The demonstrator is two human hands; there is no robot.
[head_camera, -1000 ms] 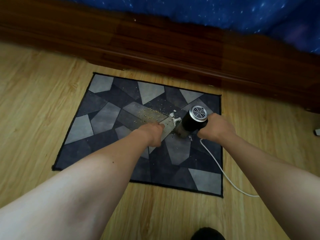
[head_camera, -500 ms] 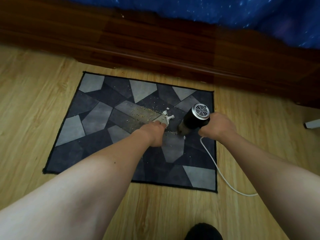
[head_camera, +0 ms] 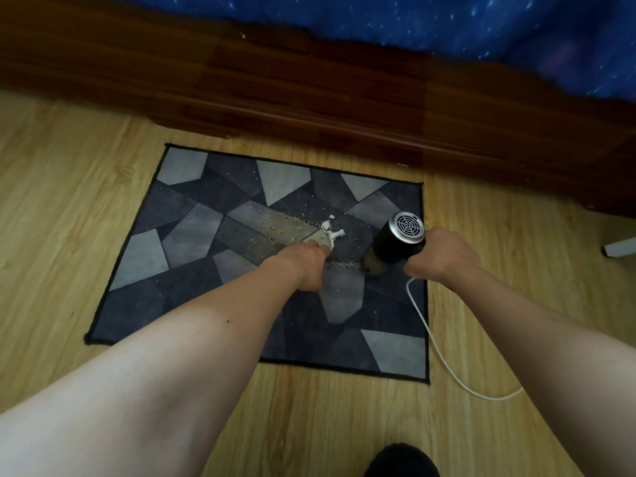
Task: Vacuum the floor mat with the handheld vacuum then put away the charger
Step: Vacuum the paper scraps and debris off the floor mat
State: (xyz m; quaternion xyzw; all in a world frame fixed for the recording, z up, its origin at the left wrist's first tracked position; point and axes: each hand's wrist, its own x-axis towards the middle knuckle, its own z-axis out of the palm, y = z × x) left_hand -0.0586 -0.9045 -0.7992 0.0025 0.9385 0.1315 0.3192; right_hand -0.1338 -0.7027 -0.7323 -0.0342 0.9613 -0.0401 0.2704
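Observation:
A grey and dark-blue patchwork floor mat [head_camera: 192, 235] lies on the wood floor. Crumbs [head_camera: 282, 225] and white paper scraps [head_camera: 332, 232] are scattered near its middle. My right hand [head_camera: 442, 258] grips the handle of a black handheld vacuum [head_camera: 395, 242] with a silver vented end; its nozzle rests tilted on the mat's right part. A white charger cable [head_camera: 437, 349] trails from under that hand to the floor at the right. My left hand [head_camera: 306, 266] is curled shut, knuckles pressing down on the mat beside the scraps; I cannot see anything in it.
A dark wooden bed frame [head_camera: 344, 98] with a blue starry cover [head_camera: 447, 25] runs along the far side. A white object [head_camera: 619, 249] lies at the right edge of the floor. A dark foot or shoe [head_camera: 401, 463] shows at the bottom.
The vacuum and my right hand have slid right, away from the scraps, toward the mat's right edge. My left hand stays pressed on the mat.

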